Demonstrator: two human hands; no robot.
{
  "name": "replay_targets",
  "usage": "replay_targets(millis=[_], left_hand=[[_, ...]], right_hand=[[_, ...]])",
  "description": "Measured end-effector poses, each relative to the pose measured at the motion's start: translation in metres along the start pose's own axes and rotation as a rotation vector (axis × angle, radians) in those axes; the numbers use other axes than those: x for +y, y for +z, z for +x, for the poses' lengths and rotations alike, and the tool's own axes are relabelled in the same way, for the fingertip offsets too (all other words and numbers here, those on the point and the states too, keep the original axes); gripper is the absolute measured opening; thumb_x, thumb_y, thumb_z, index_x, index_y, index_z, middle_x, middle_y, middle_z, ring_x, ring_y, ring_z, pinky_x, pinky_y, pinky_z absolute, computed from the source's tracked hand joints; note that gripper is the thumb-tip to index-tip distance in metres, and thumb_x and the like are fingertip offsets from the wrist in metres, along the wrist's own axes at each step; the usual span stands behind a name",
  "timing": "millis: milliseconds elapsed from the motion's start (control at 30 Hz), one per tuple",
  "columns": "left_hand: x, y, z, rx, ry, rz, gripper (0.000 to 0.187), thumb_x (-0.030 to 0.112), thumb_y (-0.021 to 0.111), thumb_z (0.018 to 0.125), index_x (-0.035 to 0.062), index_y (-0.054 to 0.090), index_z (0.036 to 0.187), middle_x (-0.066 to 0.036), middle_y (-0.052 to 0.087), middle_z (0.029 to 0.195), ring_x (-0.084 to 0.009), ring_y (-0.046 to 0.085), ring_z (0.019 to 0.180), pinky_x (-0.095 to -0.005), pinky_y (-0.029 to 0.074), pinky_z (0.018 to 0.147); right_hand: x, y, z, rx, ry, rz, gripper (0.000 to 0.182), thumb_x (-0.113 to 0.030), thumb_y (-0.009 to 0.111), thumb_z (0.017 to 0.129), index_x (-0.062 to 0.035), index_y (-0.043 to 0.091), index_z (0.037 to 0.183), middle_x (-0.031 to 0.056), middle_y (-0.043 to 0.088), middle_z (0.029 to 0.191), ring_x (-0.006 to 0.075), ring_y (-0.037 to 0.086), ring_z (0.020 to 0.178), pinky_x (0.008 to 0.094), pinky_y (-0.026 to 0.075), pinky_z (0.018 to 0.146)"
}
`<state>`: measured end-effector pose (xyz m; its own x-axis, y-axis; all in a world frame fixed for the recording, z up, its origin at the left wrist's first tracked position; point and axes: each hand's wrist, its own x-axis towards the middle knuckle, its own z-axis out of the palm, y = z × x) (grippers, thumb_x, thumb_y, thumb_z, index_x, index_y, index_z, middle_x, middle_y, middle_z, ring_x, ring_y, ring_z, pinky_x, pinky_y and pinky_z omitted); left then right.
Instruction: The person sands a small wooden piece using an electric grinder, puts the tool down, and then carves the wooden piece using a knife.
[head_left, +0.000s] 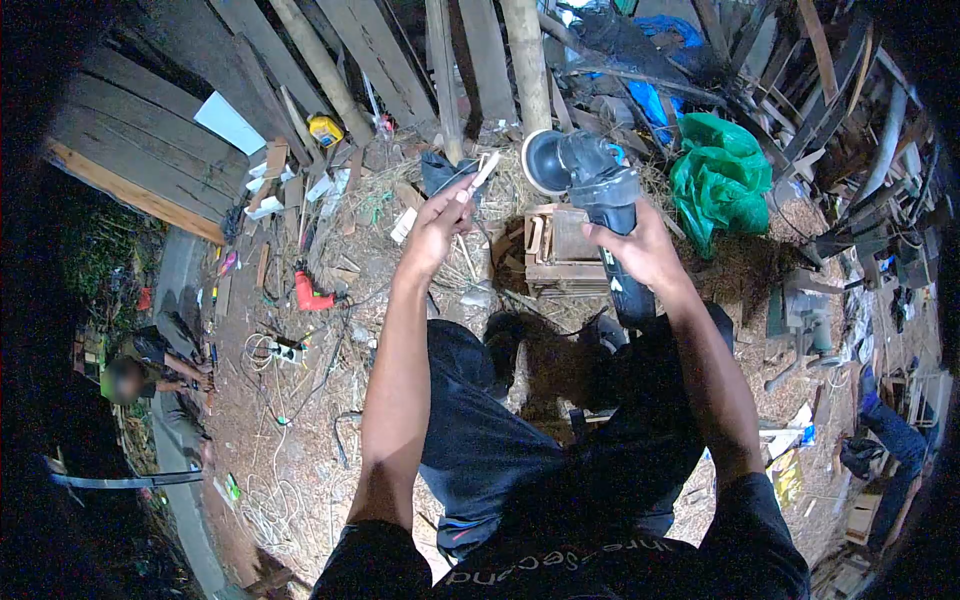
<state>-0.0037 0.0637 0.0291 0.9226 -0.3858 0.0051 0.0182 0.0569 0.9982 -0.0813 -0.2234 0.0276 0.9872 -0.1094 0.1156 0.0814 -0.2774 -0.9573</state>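
My right hand (640,245) is wrapped round the body of a dark angle grinder (610,195). A round disc (546,162) with a pale rim sits on the grinder's head, facing left. Closed on a small light-coloured piece of wood (486,172), my left hand (442,222) holds it just left of the disc, with a gap between them. Below and between my hands stands a stack of small wooden pieces (570,245). Behind my left hand lies a crumpled dark plastic bag (440,172).
A red power drill (312,290) lies on the ground at left, near a power strip (288,352) and loose cables. A green plastic bag (720,175) is at right. Wooden planks (375,60) lean at the back. One person (165,365) crouches far left; another's legs (890,430) show far right.
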Motion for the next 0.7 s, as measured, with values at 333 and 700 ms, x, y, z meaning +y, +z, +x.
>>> replay_targets(millis=[333, 700], left_hand=[[-0.003, 0.021, 0.006, 0.059, -0.049, -0.188, 0.047, 0.03, 0.047, 0.102, -0.0047, 0.044, 0.134, 0.003, 0.045, 0.078, -0.0084, 0.037, 0.064, -0.0252, 0.037, 0.062], [-0.003, 0.033, 0.013, 0.106, -0.087, -0.353, 0.043, 0.029, 0.048, 0.102, -0.0055, 0.043, 0.127, 0.001, 0.042, 0.077, -0.0098, 0.038, 0.066, -0.0267, 0.037, 0.063]], right_hand=[[0.001, 0.01, -0.007, -0.033, -0.028, -0.109, 0.053, -0.017, 0.081, 0.074, 0.0018, 0.056, 0.117, 0.0116, 0.067, 0.105, 0.0185, 0.062, 0.095, 0.0343, 0.049, 0.089], [-0.008, 0.005, -0.013, -0.015, -0.151, -0.154, 0.053, -0.02, 0.08, 0.073, 0.0017, 0.057, 0.115, 0.0134, 0.067, 0.104, 0.0203, 0.063, 0.094, 0.0355, 0.048, 0.089]])
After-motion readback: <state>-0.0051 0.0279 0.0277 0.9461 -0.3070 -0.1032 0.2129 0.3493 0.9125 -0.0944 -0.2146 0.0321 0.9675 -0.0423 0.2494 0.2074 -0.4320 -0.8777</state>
